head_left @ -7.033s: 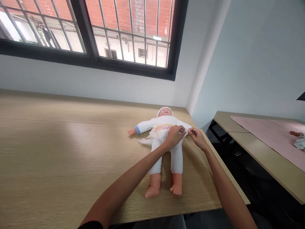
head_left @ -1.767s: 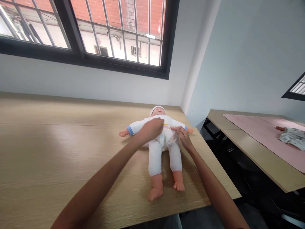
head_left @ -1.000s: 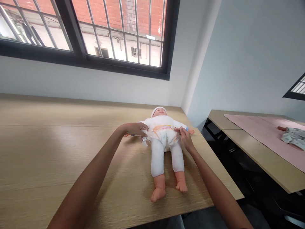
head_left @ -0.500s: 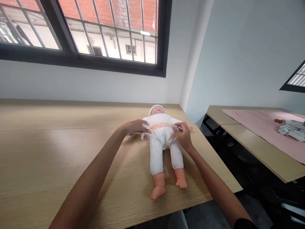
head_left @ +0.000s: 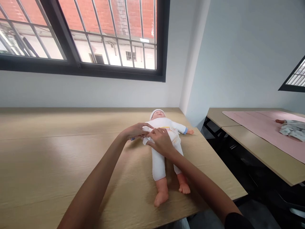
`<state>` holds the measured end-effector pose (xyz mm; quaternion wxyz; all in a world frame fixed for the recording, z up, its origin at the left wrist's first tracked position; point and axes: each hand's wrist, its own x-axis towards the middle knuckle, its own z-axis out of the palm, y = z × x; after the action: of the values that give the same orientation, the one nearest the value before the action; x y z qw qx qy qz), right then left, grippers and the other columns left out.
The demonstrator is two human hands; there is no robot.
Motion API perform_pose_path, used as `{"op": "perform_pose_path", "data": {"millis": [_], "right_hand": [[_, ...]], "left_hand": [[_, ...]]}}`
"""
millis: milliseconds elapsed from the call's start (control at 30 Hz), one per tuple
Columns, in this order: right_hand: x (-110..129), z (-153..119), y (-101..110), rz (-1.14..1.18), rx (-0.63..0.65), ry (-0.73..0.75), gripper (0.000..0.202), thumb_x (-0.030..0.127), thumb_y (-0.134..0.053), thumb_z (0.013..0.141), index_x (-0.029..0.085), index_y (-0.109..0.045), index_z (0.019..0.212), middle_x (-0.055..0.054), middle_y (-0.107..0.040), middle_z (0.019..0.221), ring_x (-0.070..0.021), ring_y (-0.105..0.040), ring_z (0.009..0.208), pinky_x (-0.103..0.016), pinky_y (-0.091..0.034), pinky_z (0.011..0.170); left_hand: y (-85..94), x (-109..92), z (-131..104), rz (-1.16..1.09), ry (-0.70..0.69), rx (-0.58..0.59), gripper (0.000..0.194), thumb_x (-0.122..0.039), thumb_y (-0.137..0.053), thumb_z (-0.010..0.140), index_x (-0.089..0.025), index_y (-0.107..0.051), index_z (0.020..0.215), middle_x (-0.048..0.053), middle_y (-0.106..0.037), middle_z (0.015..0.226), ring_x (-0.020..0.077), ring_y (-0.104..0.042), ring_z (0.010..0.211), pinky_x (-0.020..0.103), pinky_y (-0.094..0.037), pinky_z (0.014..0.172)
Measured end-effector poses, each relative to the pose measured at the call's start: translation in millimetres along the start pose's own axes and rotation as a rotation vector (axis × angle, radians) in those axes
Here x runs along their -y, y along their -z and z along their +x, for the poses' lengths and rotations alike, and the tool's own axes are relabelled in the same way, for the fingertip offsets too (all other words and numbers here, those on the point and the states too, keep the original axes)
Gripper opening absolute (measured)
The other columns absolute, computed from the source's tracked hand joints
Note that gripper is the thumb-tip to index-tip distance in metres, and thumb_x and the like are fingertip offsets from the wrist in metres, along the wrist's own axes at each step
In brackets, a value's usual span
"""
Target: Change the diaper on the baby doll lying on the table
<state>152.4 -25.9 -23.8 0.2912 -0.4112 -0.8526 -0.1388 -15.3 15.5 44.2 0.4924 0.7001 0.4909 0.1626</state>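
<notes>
A baby doll (head_left: 159,165) in a white suit and cap lies on its back on the wooden table (head_left: 59,159), feet towards me. Round its hips is a white diaper (head_left: 175,136) with a coloured waistband, partly hidden by my hands. My left hand (head_left: 138,131) is at the doll's hip on the left side, fingers closed on the diaper's edge. Reaching across the doll's front, my right hand (head_left: 160,140) meets the left one there, its fingers pinching the same side of the diaper.
To the right, across a gap, stands another table (head_left: 259,149) with a pink mat (head_left: 252,122) and a second doll in pale clothes (head_left: 293,129). A wall with a barred window (head_left: 114,38) rises behind my table.
My right hand has left the diaper's right side and crossed over to the left side, beside my left hand. The left hand stays at the hip. The view has tilted slightly.
</notes>
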Motion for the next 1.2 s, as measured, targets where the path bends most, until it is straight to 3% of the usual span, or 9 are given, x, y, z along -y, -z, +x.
{"op": "perform_pose_path", "data": {"millis": [133, 267, 400, 567, 700, 800, 933, 1067, 1200], "right_hand": [[6, -5, -6, -0.075, -0.020, -0.006, 0.014, 0.020, -0.051, 0.091, 0.018, -0.063, 0.098, -0.006, -0.066, 0.095, -0.0235, -0.052, 0.097, -0.037, -0.036, 0.088], [8, -8, -11, -0.053, -0.042, -0.083, 0.019, 0.021, -0.044, 0.094, 0.018, -0.063, 0.098, -0.008, -0.067, 0.094, -0.0241, -0.053, 0.092, -0.037, -0.038, 0.082], [6, -8, -13, 0.070, -0.111, -0.203, 0.020, 0.026, -0.043, 0.095, 0.020, -0.062, 0.095, -0.006, -0.066, 0.087, -0.0223, -0.055, 0.085, -0.035, -0.038, 0.079], [1, -7, -11, 0.395, -0.290, -0.395, 0.028, 0.032, -0.040, 0.095, 0.022, -0.057, 0.076, -0.002, -0.062, 0.075, -0.0178, -0.055, 0.076, -0.029, -0.039, 0.074], [-1, -7, -11, 0.584, -0.382, -0.511, 0.031, 0.036, -0.039, 0.095, 0.022, -0.055, 0.072, 0.001, -0.061, 0.073, -0.0160, -0.054, 0.071, -0.027, -0.040, 0.069], [0, -7, -11, 0.628, -0.391, -0.517, 0.029, 0.035, -0.040, 0.094, 0.022, -0.057, 0.074, 0.000, -0.062, 0.076, -0.0164, -0.056, 0.073, -0.027, -0.040, 0.070], [-5, -9, -5, 0.570, -0.376, -0.442, 0.023, 0.034, -0.044, 0.093, 0.021, -0.061, 0.083, -0.002, -0.066, 0.083, -0.0177, -0.059, 0.080, -0.029, -0.043, 0.078], [-22, -14, 3, 0.330, -0.318, -0.319, 0.021, 0.027, -0.049, 0.091, 0.019, -0.063, 0.104, -0.007, -0.067, 0.100, -0.0211, -0.058, 0.099, -0.035, -0.038, 0.094], [-37, -17, 1, 0.200, -0.202, -0.357, 0.024, 0.028, -0.059, 0.085, 0.018, -0.065, 0.107, -0.009, -0.066, 0.112, -0.0237, -0.055, 0.110, -0.039, -0.034, 0.101]], "left_hand": [[-7.5, -8, -6, -0.047, 0.015, -0.043, 0.044, -0.029, -0.070, 0.059, -0.020, -0.061, 0.101, -0.007, -0.051, 0.054, 0.0080, -0.044, 0.046, 0.020, -0.028, 0.041], [-7.5, -3, -2, -0.015, 0.003, -0.066, 0.027, -0.031, -0.070, 0.060, -0.019, -0.063, 0.083, -0.006, -0.054, 0.055, 0.0086, -0.048, 0.048, 0.020, -0.035, 0.044], [-5.1, 5, 7, 0.060, -0.042, -0.072, 0.021, -0.032, -0.070, 0.058, -0.018, -0.060, 0.070, -0.002, -0.060, 0.061, 0.0140, -0.059, 0.062, 0.024, -0.046, 0.057], [-5.7, -4, 2, 0.192, -0.334, -0.116, 0.033, -0.040, -0.067, 0.064, -0.020, -0.066, 0.089, 0.005, -0.068, 0.097, 0.0213, -0.060, 0.094, 0.029, -0.048, 0.079], [-7.2, -8, -2, 0.179, -0.307, 0.023, 0.034, -0.046, -0.062, 0.072, -0.018, -0.068, 0.091, 0.004, -0.067, 0.087, 0.0184, -0.058, 0.081, 0.027, -0.046, 0.072], [-7.4, -2, 4, 0.170, -0.336, 0.038, 0.033, -0.050, -0.060, 0.075, -0.018, -0.066, 0.081, 0.003, -0.063, 0.079, 0.0152, -0.055, 0.074, 0.024, -0.044, 0.068], [-3.8, 6, 8, 0.210, -0.394, 0.013, 0.032, -0.051, -0.057, 0.078, -0.019, -0.061, 0.076, 0.001, -0.060, 0.077, 0.0144, -0.053, 0.074, 0.023, -0.043, 0.069], [6.0, 6, 0, 0.261, -0.337, 0.019, 0.032, -0.051, -0.056, 0.079, -0.020, -0.063, 0.085, 0.002, -0.064, 0.087, 0.0171, -0.057, 0.082, 0.022, -0.044, 0.070], [12.5, 8, -4, 0.263, -0.322, 0.035, 0.035, -0.050, -0.056, 0.079, -0.022, -0.065, 0.098, 0.003, -0.066, 0.103, 0.0212, -0.058, 0.100, 0.023, -0.045, 0.079]]}}
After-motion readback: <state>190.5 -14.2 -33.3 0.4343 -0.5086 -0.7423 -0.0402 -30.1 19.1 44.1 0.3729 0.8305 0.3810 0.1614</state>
